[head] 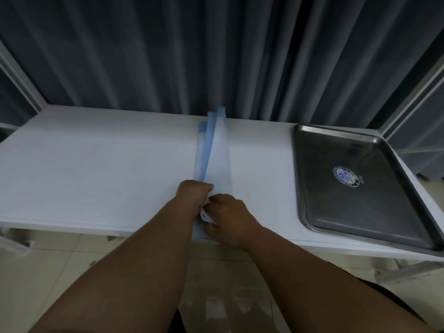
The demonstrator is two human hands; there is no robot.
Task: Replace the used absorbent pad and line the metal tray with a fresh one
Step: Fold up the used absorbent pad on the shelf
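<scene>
A folded absorbent pad [217,152], white with a blue backing, lies as a long narrow strip across the middle of the white table [96,164], running from the near edge to the far edge. My left hand [192,195] and my right hand [229,217] meet at its near end, both with fingers closed on the pad's layers. The metal tray [310,188] sits bare at the table's right end, with a round blue sticker [346,176] on its bottom. No pad lies in the tray.
Dark grey curtains [192,56] hang right behind the table. White frame bars [408,109] stand at the right and left corners. The tray's near right corner overhangs the table edge. Pale floor tiles [60,272] show below.
</scene>
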